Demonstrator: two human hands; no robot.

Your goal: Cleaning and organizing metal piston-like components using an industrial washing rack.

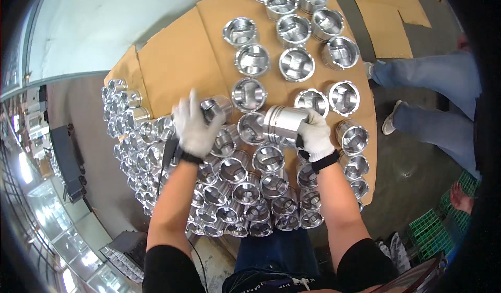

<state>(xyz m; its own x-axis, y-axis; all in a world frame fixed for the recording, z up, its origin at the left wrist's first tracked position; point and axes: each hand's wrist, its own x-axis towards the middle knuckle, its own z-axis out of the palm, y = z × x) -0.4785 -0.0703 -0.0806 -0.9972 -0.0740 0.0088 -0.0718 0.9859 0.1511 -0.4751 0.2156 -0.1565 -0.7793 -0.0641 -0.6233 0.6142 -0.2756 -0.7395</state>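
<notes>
Both my hands wear white gloves with black bands at the wrists. In my right hand [315, 135] is a shiny metal piston [283, 124], tilted onto its side with its ring grooves toward the left, above the other pistons. My left hand [195, 127] is slightly blurred, its fingers stretched out and apart. Close beside its thumb and fingers is a tilted piston [220, 106]; whether they touch I cannot tell. Between my hands stands an upright piston [249, 95], hollow end up. A further piston [252, 128] is partly covered by the held one.
Brown cardboard [175, 58] covers the table under many pistons, packed densely at the near left and looser at the far right. A pale panel [109, 21] borders the far left. At right stand a person's legs [433, 105] in jeans, near green wire baskets [430, 234] and another person's hand [461, 199].
</notes>
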